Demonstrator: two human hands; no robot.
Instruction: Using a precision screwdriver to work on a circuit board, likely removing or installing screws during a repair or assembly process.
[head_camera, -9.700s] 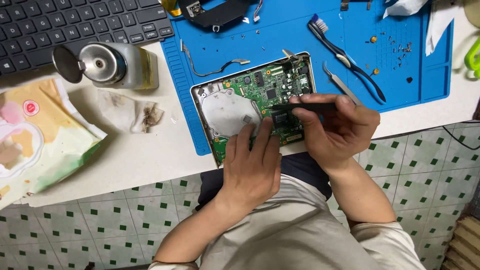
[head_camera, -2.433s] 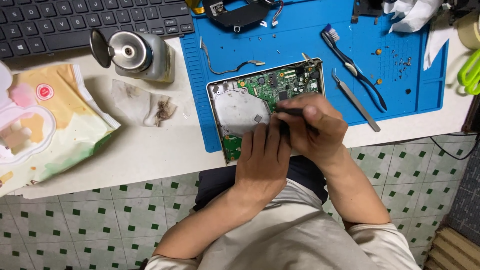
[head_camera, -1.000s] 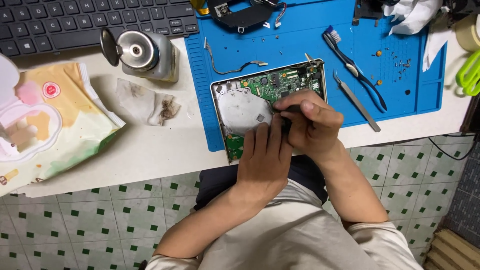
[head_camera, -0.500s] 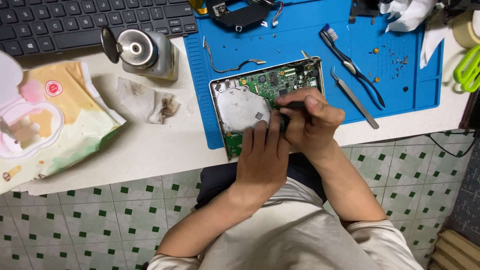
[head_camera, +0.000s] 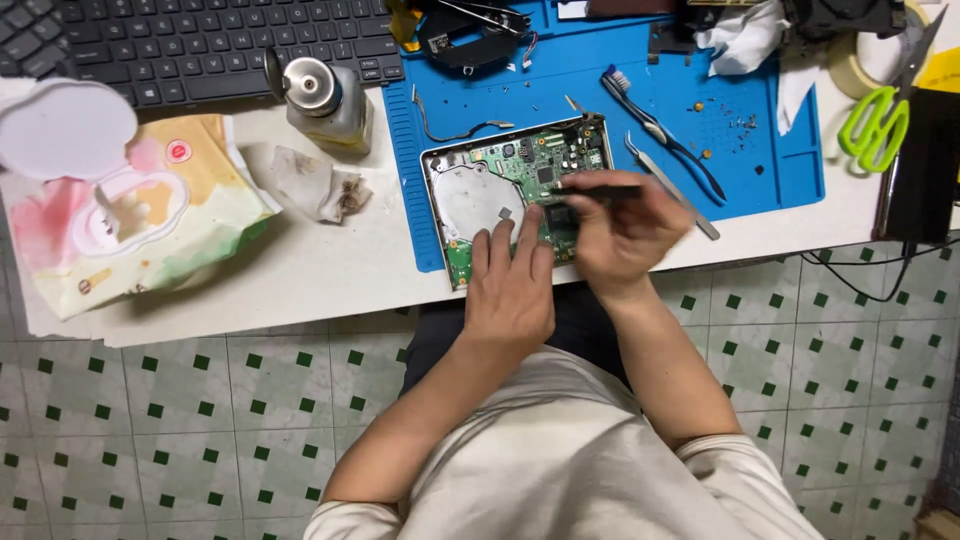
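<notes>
Shifted slightly right over the drive (head_camera: 520, 195) since a moment ago: right hand (head_camera: 622, 232), clenched around a thin black tool (head_camera: 598, 190) laid across the green board (head_camera: 540, 170). Left hand (head_camera: 512, 285) flat, fingers spread, pressing the drive's near edge. Drive at the mat's (head_camera: 760, 150) near-left corner. Right of it, tweezers (head_camera: 672, 187) and toothbrush (head_camera: 660, 132). Left on the table (head_camera: 330, 270), crumpled wipe (head_camera: 315, 185), bottle (head_camera: 325, 100), wipes pack (head_camera: 125, 215). Far left, keyboard (head_camera: 200, 45); far right, green scissors (head_camera: 880, 120).

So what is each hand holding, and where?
The right hand grips a thin black tool near its rear end. The left hand just presses the green circuit board.
</notes>
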